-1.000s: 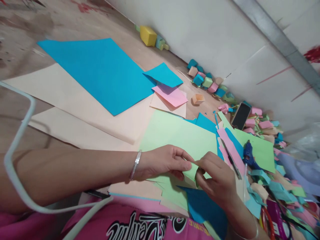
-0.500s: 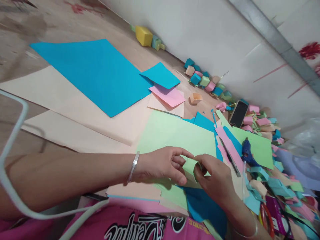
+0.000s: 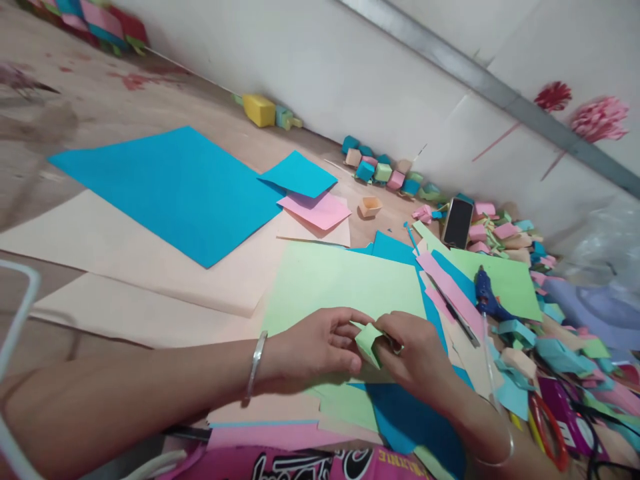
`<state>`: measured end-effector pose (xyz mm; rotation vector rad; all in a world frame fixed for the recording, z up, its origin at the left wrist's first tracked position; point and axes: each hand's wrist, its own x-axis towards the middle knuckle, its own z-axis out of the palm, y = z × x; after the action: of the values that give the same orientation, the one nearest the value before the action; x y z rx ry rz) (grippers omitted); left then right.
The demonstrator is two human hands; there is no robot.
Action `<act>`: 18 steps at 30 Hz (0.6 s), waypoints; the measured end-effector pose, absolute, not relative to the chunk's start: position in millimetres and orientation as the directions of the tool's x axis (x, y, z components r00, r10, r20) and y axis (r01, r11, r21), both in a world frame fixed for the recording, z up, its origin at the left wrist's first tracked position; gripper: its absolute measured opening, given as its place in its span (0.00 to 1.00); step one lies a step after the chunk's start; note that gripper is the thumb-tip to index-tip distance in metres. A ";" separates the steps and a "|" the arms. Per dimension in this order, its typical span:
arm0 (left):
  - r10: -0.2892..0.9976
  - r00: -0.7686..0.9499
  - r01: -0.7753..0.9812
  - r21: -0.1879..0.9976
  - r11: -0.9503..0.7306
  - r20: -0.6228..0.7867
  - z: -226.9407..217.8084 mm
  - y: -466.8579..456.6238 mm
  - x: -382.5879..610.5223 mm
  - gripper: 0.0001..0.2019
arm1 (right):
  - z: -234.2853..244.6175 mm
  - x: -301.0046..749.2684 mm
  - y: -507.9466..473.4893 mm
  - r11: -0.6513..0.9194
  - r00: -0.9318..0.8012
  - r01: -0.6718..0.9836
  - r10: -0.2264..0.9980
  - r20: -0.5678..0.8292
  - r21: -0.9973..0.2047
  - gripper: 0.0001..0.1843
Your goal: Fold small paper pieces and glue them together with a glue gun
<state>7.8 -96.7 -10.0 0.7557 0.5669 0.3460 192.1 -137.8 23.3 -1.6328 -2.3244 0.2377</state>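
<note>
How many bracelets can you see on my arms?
2: a silver bracelet just behind the left hand, and a thinner bangle farther behind the right hand. Any beyond the picture's edge would be hidden.

The left forearm (image 3: 150,387) of a person at work stretches in from the left, nearly level, the wrist (image 3: 270,360) held straight. The left hand (image 3: 315,343) hangs loosely parted, its index finger (image 3: 353,315) extended, its thumb (image 3: 345,361) set apart below and the other fingers bent between. Opposite, the right forearm (image 3: 480,427) angles up from the lower right, the right hand (image 3: 417,348) turned inward, fingers curled in a close pinch.
</note>
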 end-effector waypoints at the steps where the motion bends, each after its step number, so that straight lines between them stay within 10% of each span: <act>1: 0.514 0.786 -0.106 0.744 0.660 -0.344 -9.6 -98.0 8.2 0.30 | 21.8 191.9 -136.7 0.321 -0.298 0.895 0.947 0.122 -0.309 0.09; 9: 0.771 0.634 0.032 0.998 0.053 -0.061 -7.3 -99.2 3.9 0.23 | 22.6 190.1 -134.1 0.126 -0.155 0.859 0.988 -0.017 -0.496 0.17; 18: 0.672 0.700 0.157 0.866 -0.475 0.242 -0.9 -98.6 -3.1 0.19 | 20.4 185.8 -133.4 0.005 -0.052 0.755 0.997 -0.052 -0.656 0.16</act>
<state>-3.1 -98.6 -0.9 2.0046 0.6354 0.7196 185.8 -133.4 20.4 -1.7972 -1.8566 0.7484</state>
